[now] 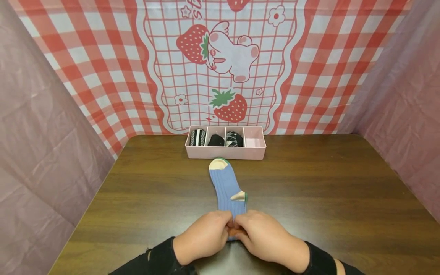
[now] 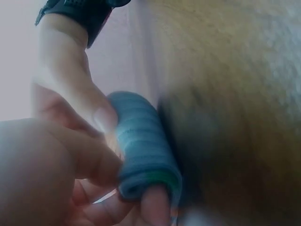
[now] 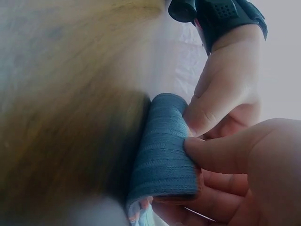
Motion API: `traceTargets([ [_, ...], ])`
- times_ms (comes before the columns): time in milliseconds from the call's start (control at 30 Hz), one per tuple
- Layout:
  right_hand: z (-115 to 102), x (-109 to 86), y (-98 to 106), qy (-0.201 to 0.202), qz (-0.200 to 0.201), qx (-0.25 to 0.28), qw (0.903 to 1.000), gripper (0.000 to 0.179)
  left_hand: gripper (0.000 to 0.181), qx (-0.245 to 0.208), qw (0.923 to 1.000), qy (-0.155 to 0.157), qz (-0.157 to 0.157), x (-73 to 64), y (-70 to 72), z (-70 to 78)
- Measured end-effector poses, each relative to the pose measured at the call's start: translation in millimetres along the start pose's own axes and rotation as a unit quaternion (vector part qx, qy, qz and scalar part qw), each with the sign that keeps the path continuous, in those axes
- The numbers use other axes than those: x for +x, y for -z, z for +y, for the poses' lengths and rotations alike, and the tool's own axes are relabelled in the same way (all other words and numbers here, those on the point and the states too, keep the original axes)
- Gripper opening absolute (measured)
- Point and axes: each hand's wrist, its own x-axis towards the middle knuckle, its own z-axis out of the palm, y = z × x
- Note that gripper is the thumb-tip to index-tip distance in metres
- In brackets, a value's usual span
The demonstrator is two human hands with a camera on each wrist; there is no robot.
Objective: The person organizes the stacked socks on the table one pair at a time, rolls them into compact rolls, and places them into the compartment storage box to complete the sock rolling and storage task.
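A blue ribbed sock (image 1: 225, 183) lies on the table, its cream toe pointing away from me and its cream heel patch turned to the right, both edged in green. At the near end, my left hand (image 1: 206, 233) and my right hand (image 1: 267, 237) meet and pinch the cuff between thumbs and fingers. Both wrist views show the ribbed cuff folded over in a thick curve, the sock (image 2: 141, 136) with a green edge inside the fold and the sock (image 3: 164, 150) with orange along its rim. The hands hide part of the cuff.
Beyond the toe stands a pink divided box (image 1: 225, 153). Its compartments hold a striped sock bundle (image 1: 198, 137), a black bundle (image 1: 216, 141) and an argyle bundle (image 1: 234, 139); the rightmost shows bare pink. A checked strawberry cloth (image 1: 316, 76) hangs behind the wooden table (image 1: 326, 183).
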Motion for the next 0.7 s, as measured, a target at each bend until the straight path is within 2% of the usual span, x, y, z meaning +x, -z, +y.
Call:
traceTargets([
  [133, 2, 0.3, -1, -0.012, -0.012, 0.011, 0.9998, 0.022, 0.024, 0.014, 0.9999, -0.005, 0.008, -0.7, -1.6, 1.4],
  [400, 12, 4.4, -2, -0.034, -0.042, 0.084, 0.9950, 0.010, 0.015, 0.103, 0.9929, -0.038, 0.046, -3.6, 1.6, 5.8],
  [567, 19, 6.4, -2, -0.061, -0.058, 0.132, 0.9877, 0.009, 0.012, 0.117, 0.9908, -0.055, 0.039, -6.9, 6.3, 11.5],
  [633, 21, 6.9, -2, -0.074, -0.067, 0.153, 0.9831, 0.008, 0.020, 0.144, 0.9866, -0.069, 0.033, -8.6, 7.9, 14.3],
  [700, 22, 7.3, -2, -0.085, -0.075, 0.170, 0.9789, 0.009, 0.026, 0.182, 0.9783, -0.096, 0.028, -10.4, 8.4, 16.8],
])
